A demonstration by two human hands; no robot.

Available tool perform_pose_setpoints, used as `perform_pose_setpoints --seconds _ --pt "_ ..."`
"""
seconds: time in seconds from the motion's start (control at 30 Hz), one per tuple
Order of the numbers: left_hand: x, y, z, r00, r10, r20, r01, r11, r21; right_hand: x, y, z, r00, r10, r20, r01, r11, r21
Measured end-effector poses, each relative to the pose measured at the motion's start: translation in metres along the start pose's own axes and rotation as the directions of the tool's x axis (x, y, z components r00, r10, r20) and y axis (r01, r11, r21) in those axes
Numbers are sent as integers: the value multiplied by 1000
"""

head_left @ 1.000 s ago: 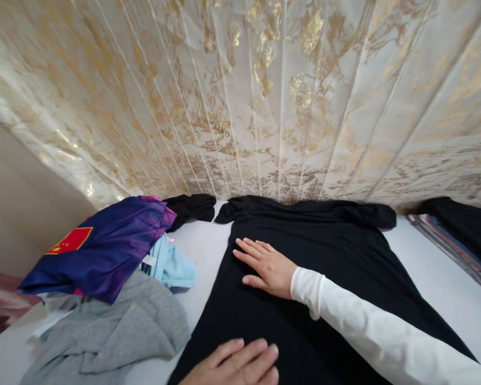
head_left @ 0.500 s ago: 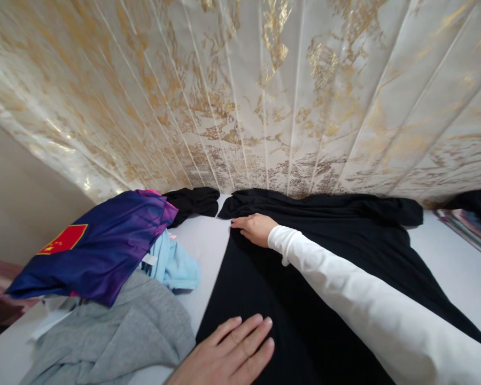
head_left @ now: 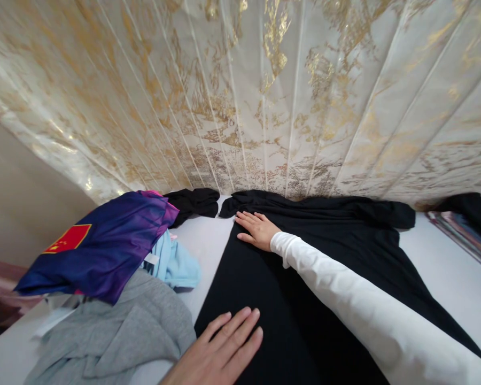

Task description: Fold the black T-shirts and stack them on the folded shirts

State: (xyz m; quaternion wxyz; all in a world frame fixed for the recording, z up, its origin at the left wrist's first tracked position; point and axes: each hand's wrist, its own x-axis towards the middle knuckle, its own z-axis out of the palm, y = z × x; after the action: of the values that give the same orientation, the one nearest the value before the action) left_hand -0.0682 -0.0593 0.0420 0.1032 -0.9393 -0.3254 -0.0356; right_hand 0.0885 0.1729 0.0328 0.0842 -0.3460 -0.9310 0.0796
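A black long-sleeved garment (head_left: 288, 299) lies spread on the white surface, its upper part bunched near the curtain. My right hand (head_left: 258, 231), in a white sleeve, rests flat on its upper left area with fingers stretched toward the left edge. Lower down, my left hand (head_left: 224, 345) lies on the same black cloth near its left edge, palm down and fingers extended. Neither hand grips anything. The near end of the garment runs out of view and is partly covered by my right arm.
At left are a purple-blue garment (head_left: 108, 251) with a red flag patch, a light blue cloth (head_left: 178, 264) and a grey garment (head_left: 124, 331). A black cloth (head_left: 194, 202) lies behind them. Folded clothes (head_left: 460, 235) are stacked at right. A gold-patterned curtain (head_left: 264, 107) hangs at the back.
My right hand has shifted slightly right, its fingers now flatter and more spread on the cloth. My left hand has slid a little left and up. The garment's right side has shifted slightly left.
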Motion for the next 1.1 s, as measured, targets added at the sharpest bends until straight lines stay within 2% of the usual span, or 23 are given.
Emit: perform_pose_setpoints --seconds 0.07,0.17,0.23,0.3,0.37,0.43,0.5,0.57,0.67,0.8,0.9,1.0,1.1 --pt "0 0 -5 996 -78 -31 74 990 -116 -17 -8 -6 1000 -15 -1 15 1000 16" --pt "1 3 -6 977 -208 -40 193 952 -238 -67 -37 -10 997 -33 -65 36 998 44" --pt "2 6 -3 952 -307 2 298 922 -248 -110 -61 -8 995 -49 -88 53 998 44" --pt "3 9 2 935 -354 36 353 911 -213 -154 -74 -6 994 -55 -92 58 998 22" --pt "5 10 4 934 -353 58 358 919 -164 -189 -70 -4 994 -17 -112 15 1000 -16" --pt "6 10 5 935 -345 84 354 927 -125 -213 -54 -5 994 40 -103 -47 997 -68" --pt "6 9 4 933 -347 97 357 928 -107 -229 -38 -9 991 86 -99 -97 990 -106" --pt "6 9 1 930 -353 104 364 925 -112 -241 -34 -14 991 89 -99 -101 987 -122" --pt "7 12 -6 935 -334 120 350 924 -153 -261 -56 -19 993 34 -109 -47 992 -118" --pt "15 17 -10 963 -220 153 252 939 -235 -282 -85 -13 994 -64 -86 54 992 -117" --pt "22 16 -9 966 -201 161 240 929 -282 -289 -84 -11 994 18 -106 -35 987 -157" --pt "22 15 -14 971 -210 111 236 904 -356 -293 -84 -17 989 36 -144 -63 981 -184" --pt "14 20 -28 991 -130 26 125 855 -504 -294 -98 -25 994 -65 -86 55 992 -112"
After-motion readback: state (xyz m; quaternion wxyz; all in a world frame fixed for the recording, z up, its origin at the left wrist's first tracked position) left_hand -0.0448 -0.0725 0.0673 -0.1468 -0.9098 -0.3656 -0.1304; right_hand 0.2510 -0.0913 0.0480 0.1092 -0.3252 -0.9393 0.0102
